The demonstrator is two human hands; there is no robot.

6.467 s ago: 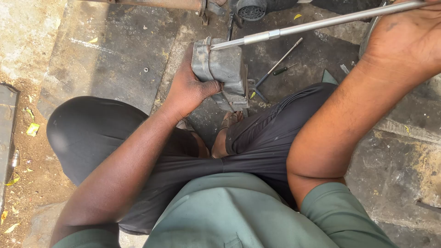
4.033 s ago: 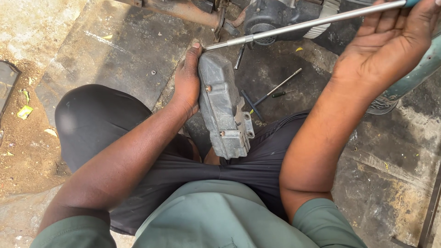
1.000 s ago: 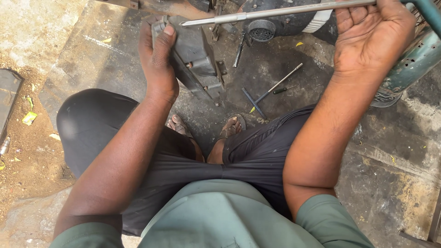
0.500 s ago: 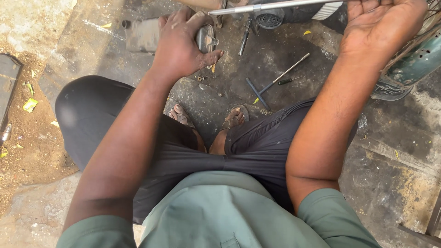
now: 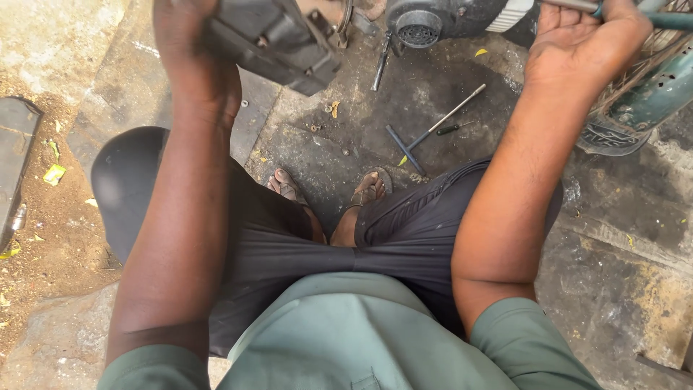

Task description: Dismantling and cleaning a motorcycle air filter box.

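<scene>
From the head view I see my left hand (image 5: 189, 50) wrapped around a dark metal casing (image 5: 278, 40), lifted above the oily floor (image 5: 339, 137). My right hand (image 5: 581, 43) is clenched on a thin metal rod (image 5: 570, 4). Below and between the hands a T-handle wrench (image 5: 433, 131) lies beside my sandalled feet (image 5: 368, 191).

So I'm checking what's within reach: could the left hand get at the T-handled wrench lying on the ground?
Probably not as it stands: the left hand is full, gripping a dark metal part. The wrench itself lies uncovered.
</scene>
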